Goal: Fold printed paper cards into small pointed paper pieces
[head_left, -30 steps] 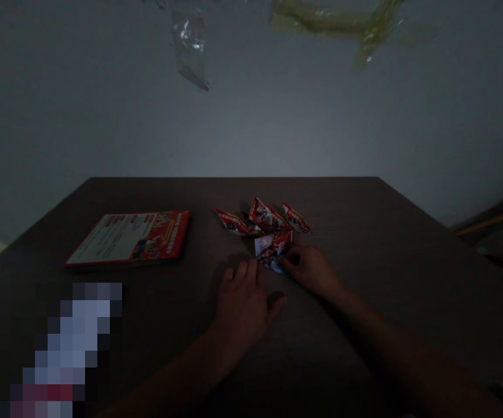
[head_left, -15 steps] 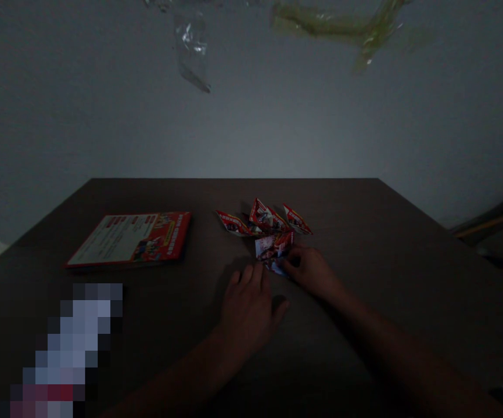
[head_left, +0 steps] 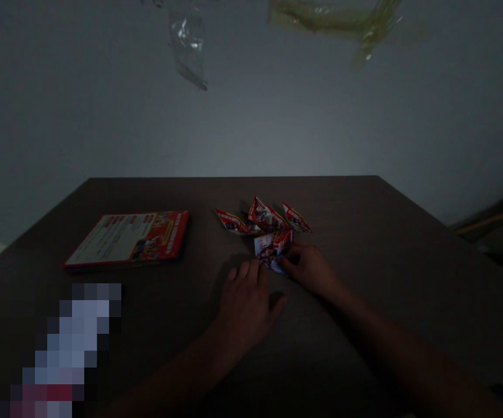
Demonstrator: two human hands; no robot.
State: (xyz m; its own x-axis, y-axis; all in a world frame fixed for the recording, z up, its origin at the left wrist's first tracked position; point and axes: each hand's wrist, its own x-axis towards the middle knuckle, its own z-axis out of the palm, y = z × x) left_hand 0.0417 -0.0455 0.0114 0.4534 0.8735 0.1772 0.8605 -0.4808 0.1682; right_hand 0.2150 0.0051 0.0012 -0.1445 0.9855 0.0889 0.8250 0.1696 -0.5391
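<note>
On the dark table lies a folded paper piece with glossy red, white and bluish print. Several pointed flaps of red printed paper stand up at its far side; whether they all belong to one sheet I cannot tell. At the paper's near right edge, my right hand pinches it between thumb and fingers. My left hand rests palm down with fingers stretched and thumb apart, its fingertips at the paper's near left edge. Dim light hides the fine folds.
A red and white printed book or pad lies flat on the left of the table. A pixelated pale object is at the front left. Behind stands a grey wall with yellowish tape and clear plastic.
The view has shifted very slightly. Both hands keep almost the same places at the paper, and its flaps look unchanged.
</note>
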